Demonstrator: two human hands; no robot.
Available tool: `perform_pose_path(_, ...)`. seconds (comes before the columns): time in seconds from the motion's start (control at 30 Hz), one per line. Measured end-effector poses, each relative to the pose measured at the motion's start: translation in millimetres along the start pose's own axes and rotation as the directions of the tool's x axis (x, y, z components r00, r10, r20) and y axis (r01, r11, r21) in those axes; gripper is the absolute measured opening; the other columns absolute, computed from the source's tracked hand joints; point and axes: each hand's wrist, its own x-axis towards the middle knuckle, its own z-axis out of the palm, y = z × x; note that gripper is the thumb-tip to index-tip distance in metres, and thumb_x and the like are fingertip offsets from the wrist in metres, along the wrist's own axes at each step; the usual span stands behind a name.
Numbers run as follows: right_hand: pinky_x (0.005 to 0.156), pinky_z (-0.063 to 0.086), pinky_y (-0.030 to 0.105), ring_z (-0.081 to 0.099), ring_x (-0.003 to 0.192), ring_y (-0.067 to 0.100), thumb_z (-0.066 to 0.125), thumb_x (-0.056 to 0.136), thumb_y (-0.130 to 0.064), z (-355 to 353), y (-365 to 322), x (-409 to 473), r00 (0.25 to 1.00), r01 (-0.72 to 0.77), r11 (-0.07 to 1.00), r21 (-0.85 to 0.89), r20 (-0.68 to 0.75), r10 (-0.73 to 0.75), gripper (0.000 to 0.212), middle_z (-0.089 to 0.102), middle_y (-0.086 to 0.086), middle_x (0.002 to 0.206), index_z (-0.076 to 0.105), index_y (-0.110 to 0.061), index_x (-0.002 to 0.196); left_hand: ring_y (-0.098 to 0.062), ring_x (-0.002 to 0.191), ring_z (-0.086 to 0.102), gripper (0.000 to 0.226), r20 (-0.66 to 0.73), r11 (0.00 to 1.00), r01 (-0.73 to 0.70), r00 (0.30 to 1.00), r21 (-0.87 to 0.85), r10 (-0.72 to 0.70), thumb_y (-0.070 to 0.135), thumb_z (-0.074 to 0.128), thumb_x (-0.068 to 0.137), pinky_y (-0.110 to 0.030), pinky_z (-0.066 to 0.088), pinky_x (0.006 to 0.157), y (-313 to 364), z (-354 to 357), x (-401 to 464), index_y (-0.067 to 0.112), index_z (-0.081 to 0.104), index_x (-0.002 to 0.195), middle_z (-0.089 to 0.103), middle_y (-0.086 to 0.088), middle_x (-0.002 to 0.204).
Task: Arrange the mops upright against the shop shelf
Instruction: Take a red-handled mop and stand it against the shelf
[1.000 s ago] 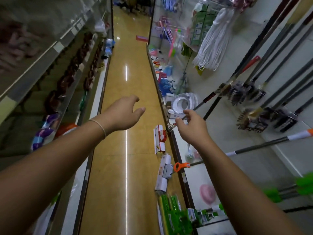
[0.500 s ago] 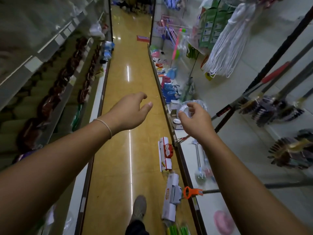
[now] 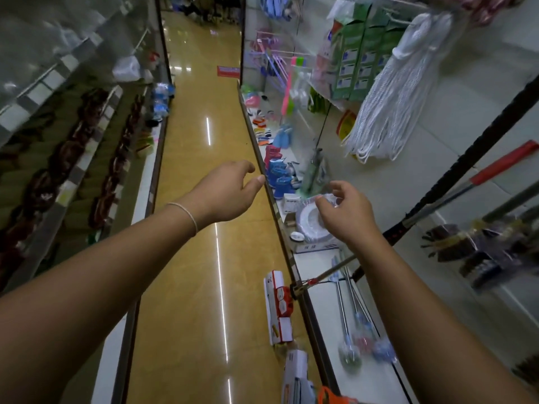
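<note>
Both hands empty, fingers loosely spread: left hand (image 3: 230, 193) over the aisle, right hand (image 3: 347, 214) above the shelf (image 3: 329, 339) edge. Flat mop (image 3: 278, 307) stands beside the shelf, its handle (image 3: 326, 274) leaning. Probably light, stiff, top-heavy; take the handle mid-length.

The light was dim and cool. Overhead lamps left white glare streaks on the glossy floor (image 3: 204, 176). Edges bowed from the wide lens, and the brushes (image 3: 472, 249) were motion-blurred.

Both arms outstretched, left grip (image 3: 230, 193) and right grip (image 3: 347, 214) seemingly loosely curled, empty.
</note>
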Motion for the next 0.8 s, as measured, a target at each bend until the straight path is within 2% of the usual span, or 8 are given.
perform_pose_path(0.13,0.103,0.044,0.036,0.055,0.125,0.023,0.062,0.092,-0.037,-2,5,36,0.999,-0.025,1.000,-0.014,-0.039,0.025,0.050,0.058,0.005,0.137,0.052,-0.018,0.138,-0.026,0.110,0.058,0.042,0.017,0.998,-0.070,0.997,-0.006,0.070,0.041,0.043,0.100,-0.037,0.049,0.091,4,10,52,0.013,0.053,0.129,0.059,-0.011,0.126)
perform_pose_path(0.2,0.104,0.044,0.037,0.053,0.126,0.025,0.061,0.093,-0.036,-2,8,50,0.998,-0.050,0.999,-0.013,-0.048,0.049,0.050,0.057,0.007,0.139,0.051,-0.016,0.138,-0.026,0.107,0.058,0.044,0.030,0.994,-0.107,0.994,-0.010,0.107,0.042,0.043,0.099,-0.040,0.050,0.089,3,17,78,0.012,0.053,0.130,0.060,-0.012,0.123)
perform_pose_path(0.37,0.103,0.045,0.039,0.054,0.125,0.025,0.062,0.093,-0.036,-1,19,91,0.982,-0.155,0.988,-0.014,-0.114,0.153,0.051,0.056,0.008,0.139,0.050,-0.017,0.139,-0.025,0.106,0.055,0.042,0.067,0.971,-0.236,0.969,-0.026,0.237,0.041,0.044,0.099,-0.030,0.042,0.083,-5,37,151,0.013,0.054,0.128,0.058,-0.010,0.123)
perform_pose_path(0.47,0.100,0.044,0.036,0.054,0.126,0.024,0.060,0.094,-0.038,2,24,116,0.957,-0.237,0.971,-0.024,-0.177,0.229,0.052,0.054,0.006,0.141,0.049,-0.019,0.141,-0.027,0.107,0.054,0.045,0.104,0.949,-0.313,0.944,-0.035,0.315,0.042,0.044,0.098,-0.032,0.042,0.085,-11,47,202,0.013,0.053,0.130,0.057,-0.013,0.123)
perform_pose_path(0.53,0.098,0.043,0.034,0.054,0.126,0.023,0.060,0.094,-0.039,4,27,131,0.934,-0.286,0.958,-0.012,-0.227,0.277,0.053,0.054,0.006,0.142,0.049,-0.019,0.141,-0.029,0.105,0.056,0.044,0.139,0.932,-0.357,0.921,-0.065,0.363,0.042,0.044,0.098,-0.034,0.045,0.086,-11,51,236,0.012,0.053,0.129,0.056,-0.013,0.123)
perform_pose_path(0.63,0.102,0.046,0.039,0.054,0.125,0.024,0.061,0.092,-0.038,5,26,153,0.883,-0.366,0.930,0.023,-0.309,0.355,0.052,0.054,0.008,0.141,0.050,-0.019,0.140,-0.030,0.105,0.057,0.042,0.182,0.892,-0.443,0.873,-0.092,0.452,0.039,0.046,0.098,-0.038,0.048,0.090,-5,55,284,0.010,0.055,0.128,0.058,-0.016,0.123)
perform_pose_path(0.73,0.105,0.046,0.047,0.055,0.124,0.025,0.062,0.091,-0.038,4,24,168,0.818,-0.433,0.899,0.059,-0.392,0.420,0.052,0.057,0.009,0.138,0.052,-0.017,0.137,-0.031,0.110,0.056,0.043,0.220,0.847,-0.522,0.819,-0.099,0.530,0.039,0.046,0.098,-0.037,0.044,0.092,7,61,325,0.011,0.054,0.130,0.059,-0.015,0.125)
perform_pose_path(0.8,0.105,0.045,0.045,0.057,0.123,0.027,0.064,0.091,-0.035,4,23,172,0.772,-0.466,0.881,0.085,-0.447,0.452,0.050,0.059,0.011,0.134,0.054,-0.013,0.135,-0.032,0.113,0.056,0.045,0.247,0.817,-0.562,0.779,-0.131,0.576,0.039,0.045,0.098,-0.036,0.044,0.092,18,68,345,0.011,0.053,0.133,0.059,-0.015,0.127)
